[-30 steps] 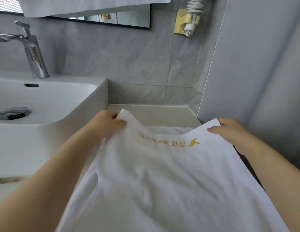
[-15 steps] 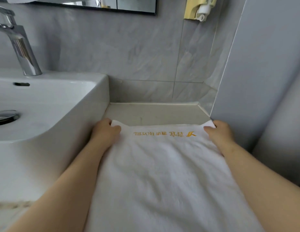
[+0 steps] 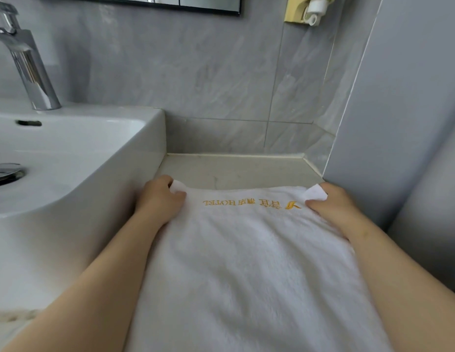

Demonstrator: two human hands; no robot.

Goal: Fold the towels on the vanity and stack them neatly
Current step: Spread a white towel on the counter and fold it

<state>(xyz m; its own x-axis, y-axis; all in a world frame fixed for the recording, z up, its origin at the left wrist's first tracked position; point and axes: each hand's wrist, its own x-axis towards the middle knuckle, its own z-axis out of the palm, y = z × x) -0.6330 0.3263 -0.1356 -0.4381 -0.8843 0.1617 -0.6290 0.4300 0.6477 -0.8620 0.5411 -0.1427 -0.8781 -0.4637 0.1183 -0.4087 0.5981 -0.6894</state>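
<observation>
Since the earlier frames, the far edge of the white hotel towel (image 3: 246, 262) has come down from a raised, sagging span. It now lies flat across the bench (image 3: 234, 171), with the slack between the corners taken up.

**Current state**
- My left hand (image 3: 160, 199) pinches the far-left corner, thumb on top and fingers curled around it.
- My right hand (image 3: 330, 204) pinches the far-right corner, and a tip of cloth shows between thumb and fingers.
- My hands are well apart, one at each corner.
- The gold lettering (image 3: 252, 203) faces up, just behind the far edge.
- The towel runs from that edge toward me and out of view, so I cannot tell where its near end lies.

**Hazards**
1. Skewed edge. The towel fills nearly the whole strip between the basin (image 3: 69, 158) and the wall panel (image 3: 399, 123). If either hand drifts sideways, one side will probably ride up the basin wall or the panel, and the next fold would come out crooked.
2. Uneven release. If one corner is let go before the other, the free side may spring back and wrinkle.
3. Sliding. If the unseen near portion hangs off the bench, its weight could drag the towel toward me once my grip relaxes.
4. Trapped creases. The plush pile looks thick, so folding without smoothing it first would likely give a lumpy, unstable layer for stacking.
</observation>
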